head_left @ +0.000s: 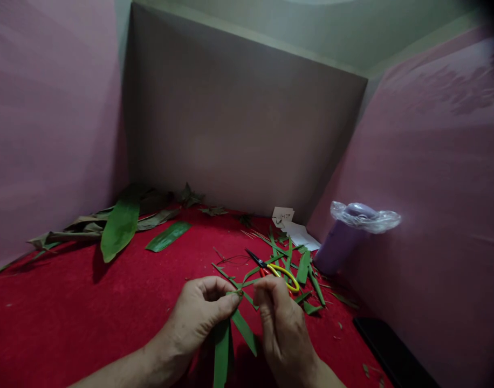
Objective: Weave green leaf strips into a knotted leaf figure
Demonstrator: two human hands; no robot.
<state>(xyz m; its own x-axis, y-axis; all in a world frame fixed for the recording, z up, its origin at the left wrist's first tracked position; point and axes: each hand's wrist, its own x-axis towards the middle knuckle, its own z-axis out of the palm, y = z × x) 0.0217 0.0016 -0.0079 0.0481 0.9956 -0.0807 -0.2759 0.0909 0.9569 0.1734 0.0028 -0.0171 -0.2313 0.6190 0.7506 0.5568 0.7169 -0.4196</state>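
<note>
My left hand (204,307) pinches green leaf strips (221,350) between thumb and forefinger. The strips meet at a small bundled end by the thumb tip and hang down below the hand. Close by on the right, my right hand (281,323) is closed, thumb against curled fingers; whatever is in it, if anything, is too small or hidden to make out. Just beyond the right hand, scissors (273,268) with black blades and yellow and red handles lie on the red cloth, partly hidden by that hand. Cut leaf pieces (304,267) lie around them.
At the back left are a broad green leaf (121,229), dry leaves (79,229) and a cut leaf (169,236). White papers (299,236) lie at the back right beside a purple bottle (340,245) topped with clear plastic. A black flat object (388,350) is at the lower right.
</note>
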